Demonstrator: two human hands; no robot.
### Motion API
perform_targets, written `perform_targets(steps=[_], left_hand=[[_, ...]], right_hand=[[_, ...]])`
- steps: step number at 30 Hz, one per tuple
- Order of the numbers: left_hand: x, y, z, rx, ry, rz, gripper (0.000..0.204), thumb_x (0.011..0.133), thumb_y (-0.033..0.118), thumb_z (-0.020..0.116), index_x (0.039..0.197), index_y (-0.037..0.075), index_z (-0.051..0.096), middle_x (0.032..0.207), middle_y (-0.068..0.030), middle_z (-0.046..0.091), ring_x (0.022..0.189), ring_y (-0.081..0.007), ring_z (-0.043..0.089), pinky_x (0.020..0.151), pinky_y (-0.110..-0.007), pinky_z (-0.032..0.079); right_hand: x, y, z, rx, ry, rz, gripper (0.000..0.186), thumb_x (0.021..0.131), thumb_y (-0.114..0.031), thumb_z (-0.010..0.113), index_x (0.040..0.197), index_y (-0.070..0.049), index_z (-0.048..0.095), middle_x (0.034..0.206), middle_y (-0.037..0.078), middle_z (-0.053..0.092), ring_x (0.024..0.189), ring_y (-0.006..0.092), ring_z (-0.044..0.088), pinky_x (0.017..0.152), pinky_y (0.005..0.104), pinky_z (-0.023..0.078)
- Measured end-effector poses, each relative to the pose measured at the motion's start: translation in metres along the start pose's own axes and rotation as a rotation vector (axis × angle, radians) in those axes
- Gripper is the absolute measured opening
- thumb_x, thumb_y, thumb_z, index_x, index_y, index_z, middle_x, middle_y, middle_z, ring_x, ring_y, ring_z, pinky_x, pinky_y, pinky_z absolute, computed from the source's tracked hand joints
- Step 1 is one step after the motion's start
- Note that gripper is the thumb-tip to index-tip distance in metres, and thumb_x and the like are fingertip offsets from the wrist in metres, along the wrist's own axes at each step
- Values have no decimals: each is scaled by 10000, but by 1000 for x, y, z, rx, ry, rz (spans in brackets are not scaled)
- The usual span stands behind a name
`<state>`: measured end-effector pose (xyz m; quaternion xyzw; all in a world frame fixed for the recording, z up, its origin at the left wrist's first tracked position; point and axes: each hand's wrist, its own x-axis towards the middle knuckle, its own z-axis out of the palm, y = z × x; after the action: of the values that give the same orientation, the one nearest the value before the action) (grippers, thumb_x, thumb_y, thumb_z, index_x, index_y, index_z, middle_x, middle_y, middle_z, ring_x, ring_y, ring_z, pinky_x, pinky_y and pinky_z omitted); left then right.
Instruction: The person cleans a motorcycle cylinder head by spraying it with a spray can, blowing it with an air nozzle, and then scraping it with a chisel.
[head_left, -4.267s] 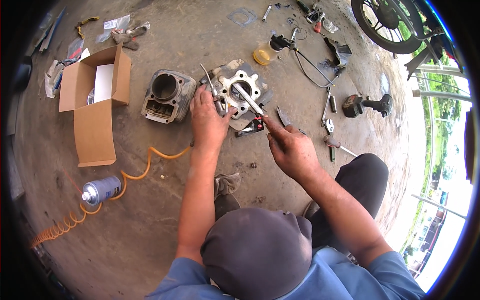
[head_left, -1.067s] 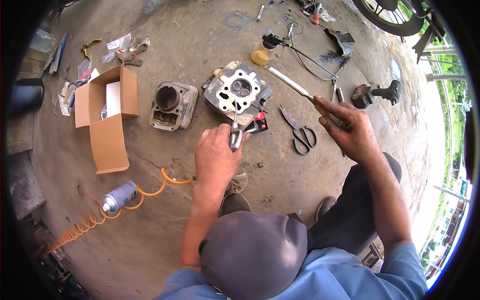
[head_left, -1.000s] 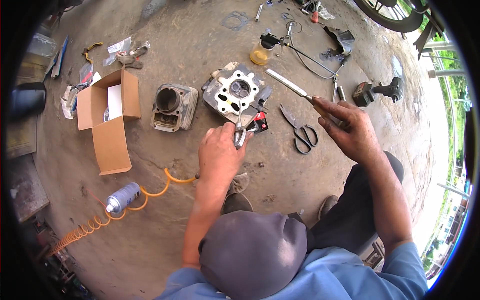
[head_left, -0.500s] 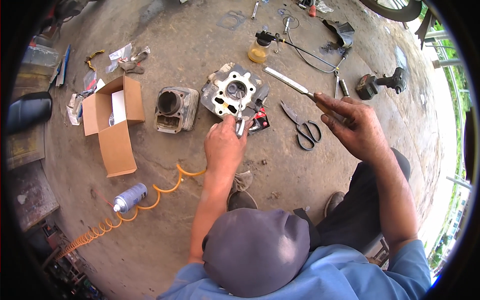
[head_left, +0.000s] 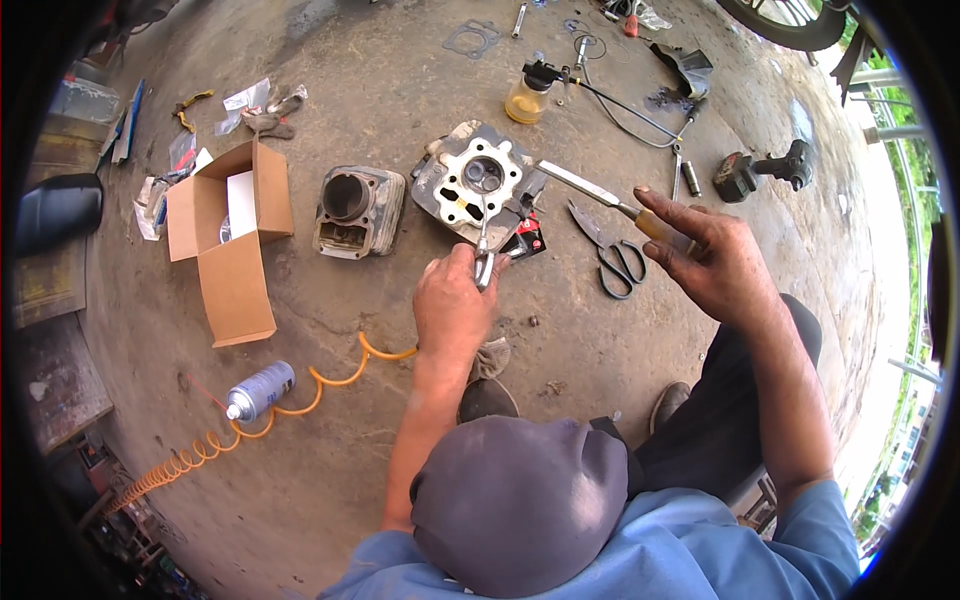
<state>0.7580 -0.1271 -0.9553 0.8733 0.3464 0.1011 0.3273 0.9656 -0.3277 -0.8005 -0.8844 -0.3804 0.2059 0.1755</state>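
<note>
My left hand point(head_left: 455, 303) is wrapped round an air blow gun point(head_left: 485, 268), whose thin nozzle points at the cylinder head point(head_left: 505, 174). An orange coiled hose point(head_left: 335, 378) runs up to that hand from the lower left. The cylinder head lies on the floor with its flat, holed face up. In my right hand point(head_left: 718, 255) is a flat scraper point(head_left: 580, 183), gripped by its yellowish handle. Its long blade points up and left, the tip beside the head's right edge. A finned cylinder block point(head_left: 388, 213) stands left of the head, its round bore facing up.
Black-handled scissors point(head_left: 618, 265) lie between the head and my right hand. An open cardboard box point(head_left: 235, 295) and a spray can point(head_left: 262, 390) are at left. Farther off are a bottle of yellow liquid point(head_left: 527, 101), a gasket point(head_left: 470, 39) and a cordless power tool point(head_left: 762, 170).
My left hand and the blow gun have drawn slightly back from the cylinder head. My right hand still holds the scraper in nearly the same place. The whole view has shifted a little.
</note>
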Motion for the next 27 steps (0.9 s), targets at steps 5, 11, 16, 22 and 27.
perform_targets(steps=[5,11,16,22,27], left_hand=[[-40,-42,-11,32,60,-13,401,937,317,876,1042,16,634,954,-190,688,981,-428,635,872,-542,511],[-109,-112,-4,172,-82,-153,418,885,230,902,1080,-5,617,1101,-217,672,1087,-453,595,988,-563,481],[-134,-123,-14,234,-176,46,392,912,262,874,1088,-5,648,1043,-209,675,1042,-447,619,943,-555,496],[-33,25,-34,-23,-246,28,377,999,352,813,996,1,675,827,-171,680,797,-413,661,745,-504,522],[26,31,-9,-330,-277,-196,460,1076,425,729,936,-12,708,738,-204,690,706,-405,684,667,-463,523]], right_hand=[[-13,6,-19,-65,-131,37,656,941,-217,875,1562,-217,663,1153,187,807,968,350,767,885,426,603],[-20,20,-18,-334,-536,-53,528,938,-327,795,1445,-189,738,994,188,782,964,406,754,871,531,588],[-6,52,-15,-251,-392,-175,467,932,-305,813,1374,-160,770,948,173,753,934,414,737,832,526,589],[-1,43,-41,-390,-335,-121,436,937,-268,805,1357,-156,772,930,160,740,907,393,731,815,519,587],[-27,55,-53,-259,-163,-121,405,933,-244,751,1326,-158,797,910,176,767,883,423,744,811,534,605]])
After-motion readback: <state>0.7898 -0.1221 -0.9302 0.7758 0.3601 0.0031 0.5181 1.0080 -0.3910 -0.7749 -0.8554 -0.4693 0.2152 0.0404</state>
